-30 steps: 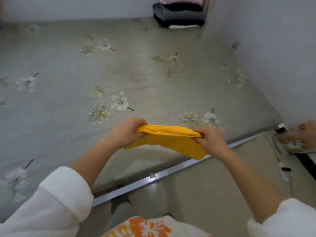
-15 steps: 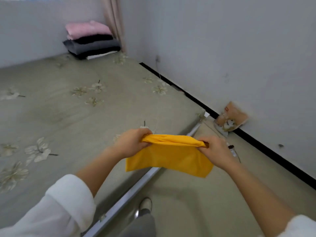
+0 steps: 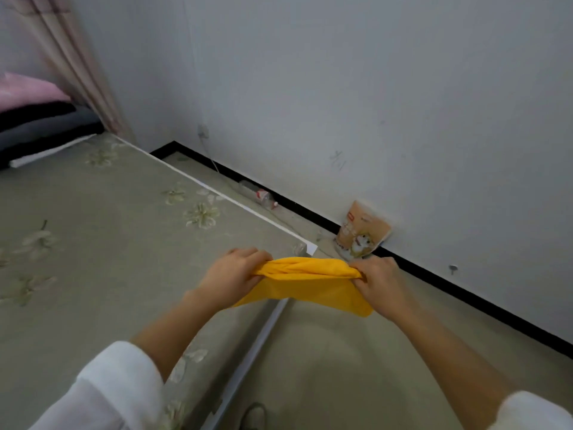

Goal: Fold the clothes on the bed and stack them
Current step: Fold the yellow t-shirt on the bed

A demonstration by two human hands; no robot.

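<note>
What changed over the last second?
The view swung right; the yellow folded cloth now hangs past the corner of the grey floral bed. The stack of pink, black and grey clothes sits at the picture's left edge. Unchanged: left hand and right hand grip the cloth's ends.

White, thick-cuffed sleeves [image 3: 119,380] end above bare forearms.

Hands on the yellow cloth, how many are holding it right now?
2. The left hand grips the yellow cloth at its left end, above the bed; the right hand grips its right end, above the floor.
</note>
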